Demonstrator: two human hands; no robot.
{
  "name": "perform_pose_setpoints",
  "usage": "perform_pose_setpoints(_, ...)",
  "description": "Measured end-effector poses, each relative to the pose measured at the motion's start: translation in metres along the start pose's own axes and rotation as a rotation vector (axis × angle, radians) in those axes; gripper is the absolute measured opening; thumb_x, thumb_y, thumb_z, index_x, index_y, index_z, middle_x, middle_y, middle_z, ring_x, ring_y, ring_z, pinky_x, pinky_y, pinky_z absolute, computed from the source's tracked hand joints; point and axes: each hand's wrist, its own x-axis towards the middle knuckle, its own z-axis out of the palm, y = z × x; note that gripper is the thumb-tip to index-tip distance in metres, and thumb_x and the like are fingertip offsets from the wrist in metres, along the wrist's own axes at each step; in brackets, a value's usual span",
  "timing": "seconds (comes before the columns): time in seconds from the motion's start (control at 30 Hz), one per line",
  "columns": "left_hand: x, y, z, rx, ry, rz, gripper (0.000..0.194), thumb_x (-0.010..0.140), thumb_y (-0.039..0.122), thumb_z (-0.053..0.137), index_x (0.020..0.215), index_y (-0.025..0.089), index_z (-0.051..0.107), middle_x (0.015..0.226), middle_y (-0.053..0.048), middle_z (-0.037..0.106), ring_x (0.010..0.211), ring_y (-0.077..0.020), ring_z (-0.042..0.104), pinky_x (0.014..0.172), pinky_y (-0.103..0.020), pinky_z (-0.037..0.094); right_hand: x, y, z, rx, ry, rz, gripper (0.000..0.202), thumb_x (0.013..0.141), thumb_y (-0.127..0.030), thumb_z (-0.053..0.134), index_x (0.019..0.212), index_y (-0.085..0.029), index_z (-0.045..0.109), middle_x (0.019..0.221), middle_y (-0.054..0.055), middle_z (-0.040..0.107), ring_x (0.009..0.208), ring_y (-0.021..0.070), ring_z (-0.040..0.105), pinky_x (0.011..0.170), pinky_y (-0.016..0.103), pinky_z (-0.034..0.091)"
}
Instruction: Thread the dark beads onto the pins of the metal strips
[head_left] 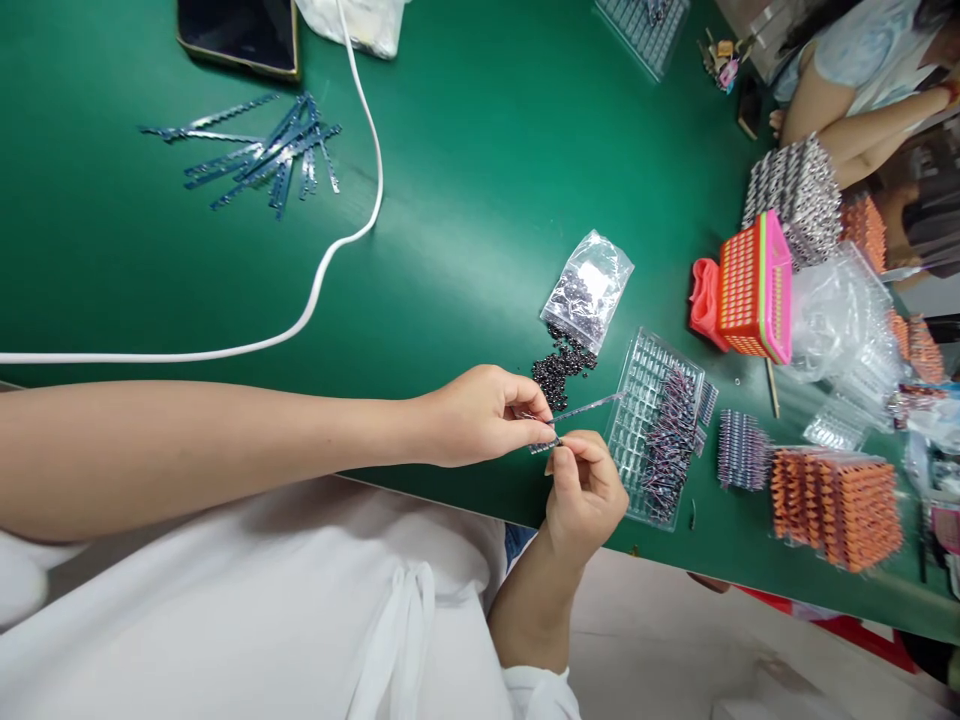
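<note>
My left hand [487, 415] is closed, thumb and fingers pinching a thin, shiny patterned strip [589, 408] whose free end sticks out toward the clear tray. My right hand [586, 492] meets it, thumb and forefinger pressed together at a small dark piece by the strip; the fingers partly hide it. Just above the hands lies a pile of small dark beads [553, 380], spilling from a clear plastic bag [589, 285]. Right of my hands, a clear compartment tray [628, 445] carries a heap of thin purple-blue pieces [670, 445].
Blue metallic strips [262, 150] lie at upper left below a phone [238, 35]. A white cable [322, 270] curves across the green table [465, 220]. At right stand an orange-pink basket [754, 285], stacked orange pieces [836, 505] and plastic bags [847, 310]. Another person [847, 90] sits at upper right.
</note>
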Motion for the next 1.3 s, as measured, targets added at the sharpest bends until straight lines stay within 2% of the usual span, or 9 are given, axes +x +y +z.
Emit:
perform_pose_setpoints(0.2,-0.001,0.0,0.003,-0.076,0.023,-0.014,0.018,0.079,0.032,0.066,0.079,0.014,0.069,0.067,0.0,0.065,0.061,-0.0117,0.053,0.056,-0.023,0.04,0.0,0.001,-0.004,0.09,-0.052,0.078,0.009,0.085,-0.026,0.066,0.083,-0.018,0.063,0.08,0.0,0.056,0.057,0.0082,0.051,0.049,0.023,0.041)
perform_pose_setpoints(0.4,-0.001,0.0,0.003,-0.099,0.021,-0.035,0.017,0.078,0.032,0.067,0.078,0.015,0.069,0.068,-0.001,0.067,0.063,-0.0131,0.056,0.057,-0.024,0.042,0.001,-0.001,-0.005,0.073,-0.072,0.113,0.012,0.086,-0.028,0.065,0.081,-0.017,0.062,0.079,0.0,0.055,0.057,0.0083,0.051,0.049,0.023,0.041)
perform_pose_setpoints(0.97,0.001,0.002,-0.001,-0.063,-0.106,-0.054,0.018,0.077,0.031,0.065,0.071,0.015,0.067,0.061,0.002,0.059,0.057,-0.0105,0.049,0.051,-0.021,0.035,0.005,0.009,-0.015,0.33,-0.281,0.211,0.01,0.082,-0.03,0.071,0.083,-0.02,0.069,0.074,0.0,0.059,0.056,0.0104,0.055,0.043,0.023,0.043)
perform_pose_setpoints(1.3,0.001,0.0,0.0,-0.004,-0.122,-0.029,0.018,0.076,0.03,0.064,0.068,0.014,0.065,0.059,0.003,0.057,0.055,-0.0094,0.046,0.049,-0.02,0.032,0.004,0.008,-0.015,0.368,-0.298,0.25,0.003,0.081,-0.023,0.074,0.082,-0.021,0.073,0.076,0.0,0.063,0.057,0.0106,0.06,0.045,0.023,0.049)
